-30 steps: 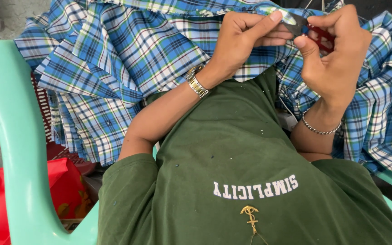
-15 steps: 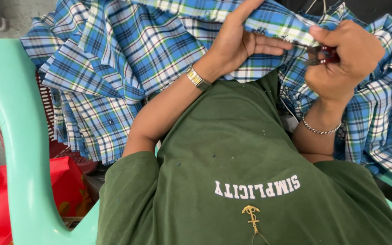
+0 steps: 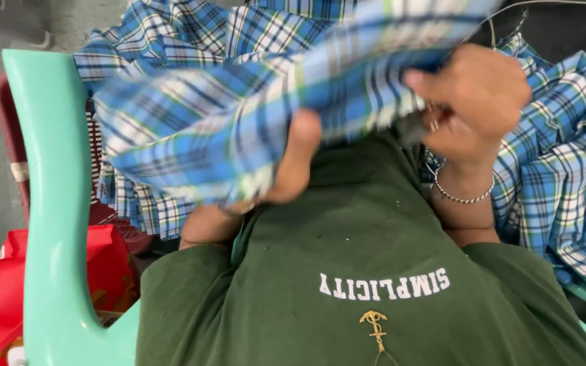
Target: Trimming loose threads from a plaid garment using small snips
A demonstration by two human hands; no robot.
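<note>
Closest to the camera, a green printed shirt (image 3: 374,271) with a small gold pendant (image 3: 374,325) is filling the lower view; just beyond it, the left hand (image 3: 300,159) is now lifting the blue plaid cloth (image 3: 239,115), which a second ago was lying flat further out; how its grip is set I cannot tell, the fingers being buried in the fabric; the right hand (image 3: 473,102), with a chain bracelet (image 3: 462,196) at the wrist, is closing its grip on the same cloth's edge, the small tool it was pinching no longer showing; the cloth is blurring, so it is being swung over to another part; beyond, a mint plastic chair (image 3: 49,203) and a red bag (image 3: 103,264) are standing to the left.
</note>
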